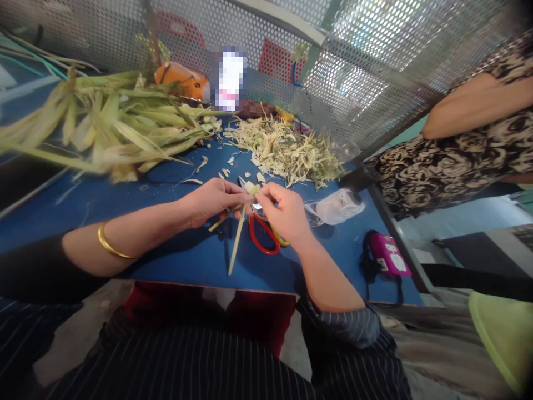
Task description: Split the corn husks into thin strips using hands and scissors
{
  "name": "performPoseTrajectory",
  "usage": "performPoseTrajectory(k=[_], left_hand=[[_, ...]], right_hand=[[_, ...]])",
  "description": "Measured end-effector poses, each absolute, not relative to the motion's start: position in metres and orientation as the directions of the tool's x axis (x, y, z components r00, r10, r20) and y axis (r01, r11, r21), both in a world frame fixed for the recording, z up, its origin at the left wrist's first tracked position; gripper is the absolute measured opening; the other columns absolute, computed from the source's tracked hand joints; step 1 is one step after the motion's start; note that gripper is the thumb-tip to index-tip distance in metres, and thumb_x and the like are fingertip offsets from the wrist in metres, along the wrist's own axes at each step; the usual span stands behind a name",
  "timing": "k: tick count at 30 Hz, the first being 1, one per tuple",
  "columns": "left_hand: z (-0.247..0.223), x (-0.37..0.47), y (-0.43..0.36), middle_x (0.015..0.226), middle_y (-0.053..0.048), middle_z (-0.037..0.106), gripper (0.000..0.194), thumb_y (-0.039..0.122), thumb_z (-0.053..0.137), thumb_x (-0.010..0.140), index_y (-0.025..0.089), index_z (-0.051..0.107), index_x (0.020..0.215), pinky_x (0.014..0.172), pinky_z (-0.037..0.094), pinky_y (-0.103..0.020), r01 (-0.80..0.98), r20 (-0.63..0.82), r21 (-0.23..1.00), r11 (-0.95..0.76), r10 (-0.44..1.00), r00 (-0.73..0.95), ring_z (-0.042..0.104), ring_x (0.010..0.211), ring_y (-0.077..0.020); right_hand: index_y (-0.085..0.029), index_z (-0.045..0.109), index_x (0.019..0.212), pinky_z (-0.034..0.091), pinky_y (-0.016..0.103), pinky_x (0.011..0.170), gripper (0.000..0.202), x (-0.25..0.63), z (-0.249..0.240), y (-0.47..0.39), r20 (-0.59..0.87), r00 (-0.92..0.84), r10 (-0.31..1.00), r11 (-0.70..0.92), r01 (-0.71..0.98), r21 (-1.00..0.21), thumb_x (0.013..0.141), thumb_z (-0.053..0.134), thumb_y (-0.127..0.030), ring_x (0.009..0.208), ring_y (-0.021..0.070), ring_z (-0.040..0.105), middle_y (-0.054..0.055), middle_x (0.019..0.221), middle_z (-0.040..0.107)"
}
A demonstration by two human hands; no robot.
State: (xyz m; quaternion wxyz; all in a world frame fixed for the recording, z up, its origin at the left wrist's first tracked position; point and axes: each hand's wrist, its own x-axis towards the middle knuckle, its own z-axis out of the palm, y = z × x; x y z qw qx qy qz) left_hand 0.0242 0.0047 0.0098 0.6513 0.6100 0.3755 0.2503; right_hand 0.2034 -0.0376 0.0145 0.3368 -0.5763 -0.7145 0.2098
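My left hand point(222, 201) and my right hand point(283, 210) meet over the blue table point(175, 261), fingertips pinched on a small pale green husk piece point(252, 189). Narrow husk strips point(236, 244) hang down below my left fingers. Scissors with red and yellow handles point(265, 238) lie on the table beneath my hands, their blades partly hidden. Behind my hands is a pile of short husk scraps point(283, 147), and long green husks point(116, 125) are heaped at the left.
White string point(339, 208) lies right of my hands, and a magenta box point(390, 255) with a black strap near the right edge. A lit phone point(231, 78) and an orange pouch point(183, 80) stand at the back by the perforated metal screen point(250, 33). A person's arm point(466, 108) is at right.
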Motion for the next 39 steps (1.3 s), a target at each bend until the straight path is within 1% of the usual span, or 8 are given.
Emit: performPoseTrajectory(k=[4,7,13,20,25,27,32,39], left_hand=[[0.013,0.024,0.003,0.059,-0.003,0.062,0.026,0.038,0.068,0.076,0.013,0.072,0.070,0.042,0.029,-0.019,0.124,-0.200,0.980,0.157,0.799,0.567,0.047,0.050,-0.0078],[0.013,0.023,0.004,0.055,-0.001,0.058,0.030,0.042,0.070,0.075,0.012,0.071,0.070,0.041,0.027,-0.019,0.089,-0.178,0.984,0.154,0.833,0.523,0.044,0.048,-0.0071],[0.016,0.027,0.000,0.051,-0.001,0.056,0.024,0.031,0.067,0.079,0.012,0.071,0.065,0.040,0.026,-0.018,0.135,-0.175,0.983,0.124,0.856,0.487,0.040,0.044,-0.0055],[0.022,0.028,-0.004,0.064,-0.004,0.067,0.018,0.023,0.067,0.077,0.014,0.071,0.062,0.040,0.029,-0.018,0.142,-0.185,0.982,0.126,0.798,0.573,0.048,0.049,-0.0072],[0.020,0.028,-0.009,0.056,0.000,0.063,0.019,0.018,0.061,0.077,0.016,0.072,0.062,0.041,0.029,-0.017,0.206,-0.229,0.972,0.115,0.672,0.704,0.046,0.046,-0.0065],[0.018,0.029,-0.010,0.053,0.000,0.061,0.021,0.021,0.061,0.077,0.016,0.071,0.059,0.043,0.031,-0.018,0.227,-0.228,0.970,0.086,0.646,0.728,0.046,0.045,-0.0071],[0.013,0.029,-0.010,0.061,-0.003,0.066,0.020,0.025,0.063,0.078,0.017,0.073,0.063,0.053,0.039,-0.020,0.178,-0.171,0.983,0.042,0.559,0.811,0.050,0.050,-0.0089],[0.011,0.027,-0.008,0.065,-0.003,0.067,0.021,0.032,0.065,0.078,0.017,0.074,0.066,0.052,0.038,-0.020,0.182,-0.161,0.983,-0.002,0.465,0.871,0.049,0.052,-0.0095]], right_hand=[[-0.023,0.049,0.099,0.040,0.025,0.059,0.018,0.205,0.014,-0.035,0.180,-0.119,0.976,0.215,0.477,-0.852,0.087,0.055,-0.034,0.055,0.0107,0.052,-0.007,0.059,0.050],[-0.022,0.049,0.103,0.048,0.026,0.065,0.021,0.208,0.017,-0.034,0.159,-0.098,0.982,0.182,0.321,-0.929,0.085,0.056,-0.031,0.063,0.0118,0.060,-0.005,0.071,0.057],[-0.020,0.058,0.079,0.048,0.025,0.060,0.007,0.203,0.015,-0.037,0.189,-0.013,0.982,0.173,0.472,-0.864,0.083,0.057,-0.026,0.059,0.0120,0.059,-0.002,0.065,0.059],[-0.022,0.068,0.087,0.043,0.028,0.068,0.023,0.208,0.023,-0.036,0.380,-0.053,0.923,0.308,0.692,-0.653,0.088,0.054,-0.040,0.073,0.0159,0.059,0.004,0.084,0.067],[-0.018,0.066,0.072,0.040,0.025,0.056,0.027,0.210,0.022,-0.029,-0.026,-0.191,0.981,0.055,0.406,-0.912,0.076,0.067,-0.044,0.059,0.0113,0.051,-0.001,0.064,0.060],[-0.018,0.062,0.070,0.037,0.022,0.052,0.024,0.208,0.018,-0.027,-0.090,-0.223,0.971,-0.020,0.297,-0.955,0.072,0.071,-0.040,0.054,0.0087,0.047,-0.004,0.060,0.056],[-0.019,0.053,0.066,0.032,0.020,0.045,0.022,0.204,0.009,-0.023,0.003,-0.004,1.000,0.003,0.071,-0.997,0.077,0.065,-0.033,0.044,0.0052,0.038,-0.008,0.052,0.045],[-0.020,0.054,0.077,0.040,0.021,0.051,0.017,0.202,0.003,-0.019,0.114,0.274,0.955,0.123,-0.014,-0.992,0.083,0.059,-0.035,0.054,0.0070,0.059,-0.001,0.072,0.065]])
